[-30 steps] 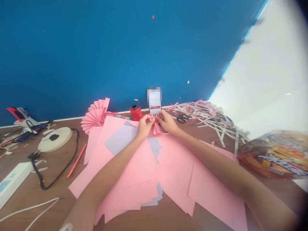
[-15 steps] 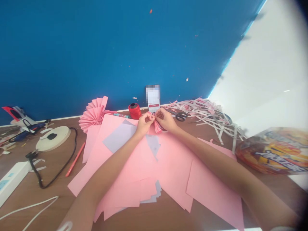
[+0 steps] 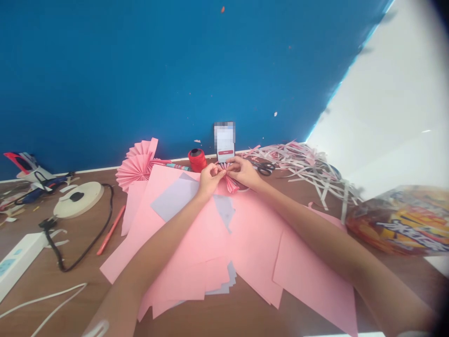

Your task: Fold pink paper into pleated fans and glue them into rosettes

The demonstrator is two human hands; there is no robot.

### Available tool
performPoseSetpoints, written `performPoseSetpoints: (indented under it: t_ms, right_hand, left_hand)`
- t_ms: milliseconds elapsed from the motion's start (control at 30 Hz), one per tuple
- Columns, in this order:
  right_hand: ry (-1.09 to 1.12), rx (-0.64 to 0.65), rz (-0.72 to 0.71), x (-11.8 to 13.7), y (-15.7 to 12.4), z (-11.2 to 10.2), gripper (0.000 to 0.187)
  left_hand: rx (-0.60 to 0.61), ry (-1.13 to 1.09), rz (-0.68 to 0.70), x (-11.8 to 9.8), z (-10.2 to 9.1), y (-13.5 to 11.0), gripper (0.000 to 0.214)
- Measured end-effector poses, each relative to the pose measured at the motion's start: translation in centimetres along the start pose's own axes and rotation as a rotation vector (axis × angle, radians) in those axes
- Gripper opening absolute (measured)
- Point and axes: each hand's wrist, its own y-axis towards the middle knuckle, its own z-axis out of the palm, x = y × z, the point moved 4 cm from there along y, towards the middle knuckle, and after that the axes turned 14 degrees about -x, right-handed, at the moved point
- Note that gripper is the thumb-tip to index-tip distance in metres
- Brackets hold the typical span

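Head view: the left hand (image 3: 210,181) and right hand (image 3: 243,172) are close together, fingers curled and gripping a narrow bundle of pleated pink paper (image 3: 230,182) between them. It is held at the far edge of loose pink paper sheets (image 3: 252,234) on a brown counter (image 3: 70,252). Just behind stand a red spool of thread (image 3: 197,160) and a phone (image 3: 225,152). Black-handled scissors (image 3: 265,169) lie to the right, by a heap of paper strips (image 3: 301,166). Pink paper fans (image 3: 137,166) sit back left.

Bright, even light, faint shadows, bent fisheye edges, dark right corners
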Motion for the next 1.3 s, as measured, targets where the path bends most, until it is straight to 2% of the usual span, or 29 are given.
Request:
performPoseSetpoints:
  t_ms: [233, 400, 633, 933, 1133, 1300]
  right_hand:
    - [-0.096, 0.033, -0.044, 0.69, 0.11, -0.09, 0.042]
    - [-0.160, 0.007, -0.112, 0.56, 0.16, -0.24, 0.044]
    - [-0.205, -0.044, -0.206, 0.28, 0.03, -0.20, 0.036]
    - [-0.196, 0.022, -0.229, 0.39, -0.04, 0.03, 0.032]
    - [-0.168, 0.001, -0.213, 0.25, -0.05, -0.11, 0.040]
    - [-0.162, -0.077, -0.200, 0.16, 0.00, -0.54, 0.037]
  left_hand:
    - [-0.005, 0.028, 0.004, -0.04, -0.11, -0.05, 0.037]
    - [-0.022, 0.043, -0.003, -0.17, -0.15, -0.04, 0.037]
    - [-0.056, -0.020, -0.046, 0.21, -0.22, 0.01, 0.035]
    - [-0.045, -0.049, -0.051, 0.04, -0.01, -0.11, 0.036]
    - [-0.054, -0.018, -0.058, 0.15, -0.07, -0.03, 0.035]
    - [-0.075, -0.016, -0.052, 0.32, -0.23, 0.04, 0.035]
